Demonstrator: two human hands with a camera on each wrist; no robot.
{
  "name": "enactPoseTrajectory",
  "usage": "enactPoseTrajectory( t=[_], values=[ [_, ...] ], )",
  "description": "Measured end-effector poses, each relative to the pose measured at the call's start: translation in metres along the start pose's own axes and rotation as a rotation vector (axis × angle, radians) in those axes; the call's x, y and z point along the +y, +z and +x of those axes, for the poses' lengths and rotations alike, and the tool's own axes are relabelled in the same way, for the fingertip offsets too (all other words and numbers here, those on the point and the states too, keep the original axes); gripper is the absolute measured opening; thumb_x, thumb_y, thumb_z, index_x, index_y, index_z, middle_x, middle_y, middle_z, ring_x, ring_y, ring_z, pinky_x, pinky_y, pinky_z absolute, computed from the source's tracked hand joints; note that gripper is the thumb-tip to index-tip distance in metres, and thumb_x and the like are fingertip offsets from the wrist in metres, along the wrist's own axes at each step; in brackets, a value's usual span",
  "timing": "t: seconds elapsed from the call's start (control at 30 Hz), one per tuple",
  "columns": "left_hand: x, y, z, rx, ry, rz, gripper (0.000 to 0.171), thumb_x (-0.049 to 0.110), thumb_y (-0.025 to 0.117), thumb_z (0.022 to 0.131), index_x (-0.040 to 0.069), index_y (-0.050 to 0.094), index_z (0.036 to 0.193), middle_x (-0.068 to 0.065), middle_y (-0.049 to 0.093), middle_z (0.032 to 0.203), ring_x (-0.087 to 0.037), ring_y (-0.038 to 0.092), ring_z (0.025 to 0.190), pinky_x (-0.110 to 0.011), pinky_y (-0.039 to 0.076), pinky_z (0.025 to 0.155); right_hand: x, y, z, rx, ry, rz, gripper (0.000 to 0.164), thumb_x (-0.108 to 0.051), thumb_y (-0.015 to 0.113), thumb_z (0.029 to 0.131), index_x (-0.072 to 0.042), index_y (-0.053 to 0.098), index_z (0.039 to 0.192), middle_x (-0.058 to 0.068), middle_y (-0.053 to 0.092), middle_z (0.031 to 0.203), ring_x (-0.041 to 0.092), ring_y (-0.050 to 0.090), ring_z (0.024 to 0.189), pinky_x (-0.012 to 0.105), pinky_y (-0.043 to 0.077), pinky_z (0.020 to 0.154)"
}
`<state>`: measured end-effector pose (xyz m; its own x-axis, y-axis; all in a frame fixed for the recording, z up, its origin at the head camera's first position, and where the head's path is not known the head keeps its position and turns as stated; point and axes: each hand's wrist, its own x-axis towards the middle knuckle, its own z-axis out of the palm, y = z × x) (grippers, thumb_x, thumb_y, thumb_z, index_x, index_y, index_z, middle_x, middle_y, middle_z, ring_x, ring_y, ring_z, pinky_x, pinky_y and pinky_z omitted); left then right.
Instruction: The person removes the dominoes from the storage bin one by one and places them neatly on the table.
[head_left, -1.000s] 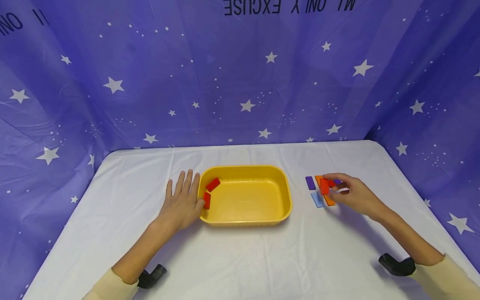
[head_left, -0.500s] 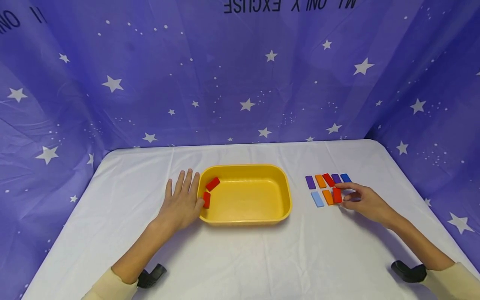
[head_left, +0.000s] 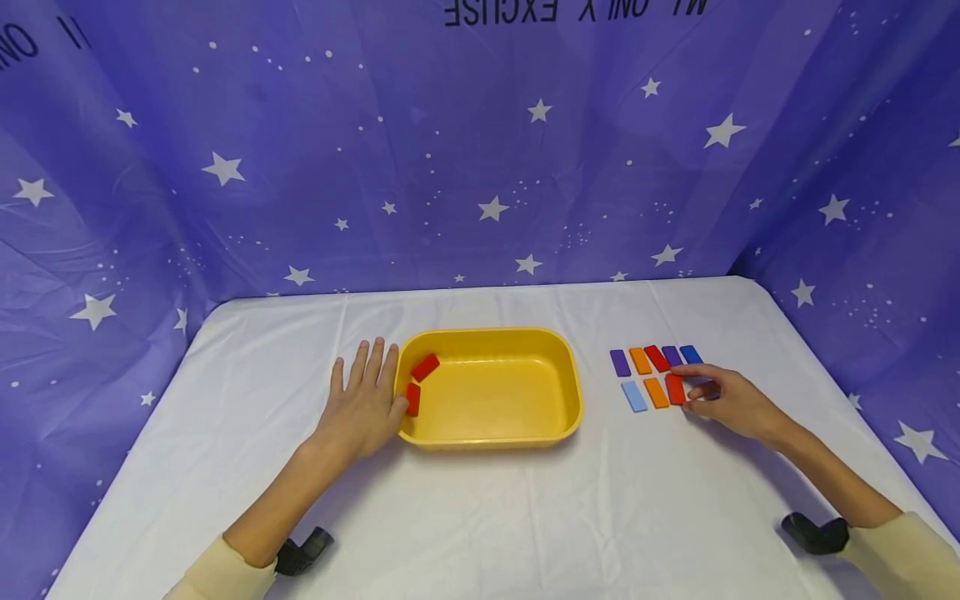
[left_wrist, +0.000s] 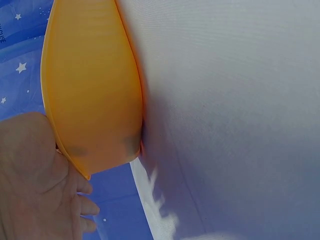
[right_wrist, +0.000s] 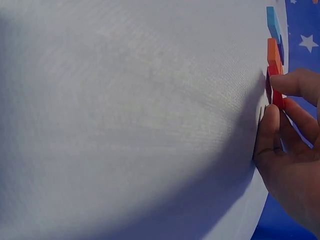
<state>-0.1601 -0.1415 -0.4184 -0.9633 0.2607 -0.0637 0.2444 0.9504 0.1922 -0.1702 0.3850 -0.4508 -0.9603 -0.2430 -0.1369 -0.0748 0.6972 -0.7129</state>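
My right hand (head_left: 731, 404) pinches a red domino block (head_left: 676, 389) by its edges, low over the white table. In the right wrist view, thumb and fingertips press on that red block (right_wrist: 276, 92), which leans beside an orange one (right_wrist: 271, 51). The left hand (head_left: 363, 408) lies with straight, spread fingers along the left side of a yellow tray (head_left: 491, 442), its thumb over the rim. Two red blocks (head_left: 426, 367) are in the tray's left end, one partly behind the thumb. From the left wrist, the tray wall (left_wrist: 92, 85) shows with the palm against its rim.
Above the held block runs a row of blocks: purple (head_left: 620, 363), orange (head_left: 641, 361), red (head_left: 657, 358), a second purple and a blue one (head_left: 691, 355). Left of it lie an orange (head_left: 656, 392) and a light blue block (head_left: 633, 397). A starry curtain (head_left: 480, 167) hangs behind the table.
My right hand has moved right and lowered the red block from above the orange blocks to the right end of the near row. The left hand has stayed put.
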Motion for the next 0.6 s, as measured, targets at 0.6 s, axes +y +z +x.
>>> enactPoseTrajectory(
  t=[0.6],
  values=[
    [-0.0009, 0.0005, 0.0005, -0.001, 0.000, -0.011, 0.071, 0.030, 0.041, 0.101, -0.002, 0.014, 0.158, -0.024, 0.007, 0.164, -0.041, -0.003, 0.150, -0.063, -0.007, 0.114, -0.0099, -0.0013, -0.0006, 0.028, -0.007, 0.003, 0.052, -0.009, 0.071, 0.091, 0.001, 0.055, 0.139, 0.017, 0.057, 0.111, 0.029, 0.056, 0.094, 0.022, 0.054, 0.072]
  ],
)
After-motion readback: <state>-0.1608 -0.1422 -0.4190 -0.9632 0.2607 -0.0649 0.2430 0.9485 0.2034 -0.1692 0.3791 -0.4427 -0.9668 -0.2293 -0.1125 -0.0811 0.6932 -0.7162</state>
